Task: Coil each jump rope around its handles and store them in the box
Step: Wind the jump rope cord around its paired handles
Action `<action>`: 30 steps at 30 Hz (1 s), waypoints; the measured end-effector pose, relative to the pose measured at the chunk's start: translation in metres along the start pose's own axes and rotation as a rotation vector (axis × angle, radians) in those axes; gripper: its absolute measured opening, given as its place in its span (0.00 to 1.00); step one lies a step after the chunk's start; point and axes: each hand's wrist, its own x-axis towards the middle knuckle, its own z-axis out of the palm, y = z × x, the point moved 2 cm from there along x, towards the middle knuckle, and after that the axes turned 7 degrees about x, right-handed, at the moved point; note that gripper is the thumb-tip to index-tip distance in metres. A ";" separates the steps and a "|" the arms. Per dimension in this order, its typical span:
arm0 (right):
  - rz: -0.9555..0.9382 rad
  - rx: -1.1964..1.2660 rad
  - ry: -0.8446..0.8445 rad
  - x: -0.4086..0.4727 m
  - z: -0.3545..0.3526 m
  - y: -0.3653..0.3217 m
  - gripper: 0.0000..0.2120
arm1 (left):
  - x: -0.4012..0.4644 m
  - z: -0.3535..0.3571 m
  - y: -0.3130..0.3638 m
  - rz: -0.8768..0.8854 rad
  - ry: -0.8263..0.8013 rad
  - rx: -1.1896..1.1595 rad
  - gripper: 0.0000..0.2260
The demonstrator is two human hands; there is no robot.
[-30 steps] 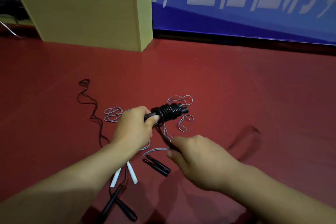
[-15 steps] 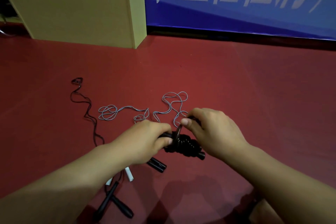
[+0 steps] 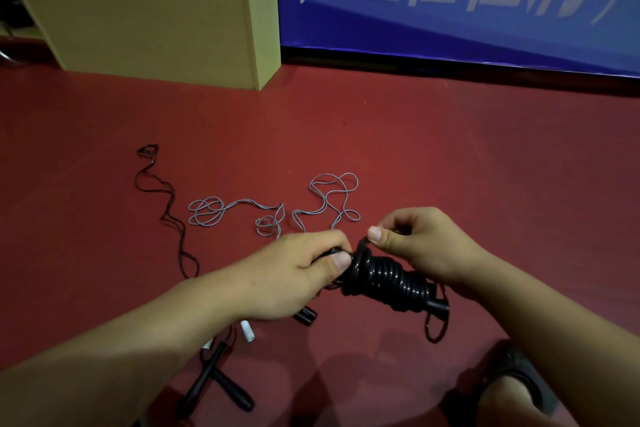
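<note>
Barely shifted: left hand [image 3: 294,274] still gripping the coiled black rope [image 3: 384,279], right hand [image 3: 422,243] pinching its loose end. Best tucked under tight.

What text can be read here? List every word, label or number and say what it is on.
Blue banner: large white characters and a comma, cut off at the top and motion-blurred, so none can be read for certain.
Yellow box, coiled black rope, loose handles: no lettering visible.
</note>
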 end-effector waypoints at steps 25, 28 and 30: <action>-0.227 -0.306 -0.204 -0.021 0.047 -0.016 0.09 | 0.012 -0.009 0.001 -0.348 0.473 -0.906 0.12; -0.299 -0.429 -0.257 -0.028 0.061 -0.017 0.02 | 0.015 -0.008 -0.008 -0.421 0.561 -0.838 0.12; -0.328 -0.468 -0.268 -0.030 0.065 -0.020 0.01 | 0.015 -0.008 -0.016 -0.467 0.599 -0.820 0.13</action>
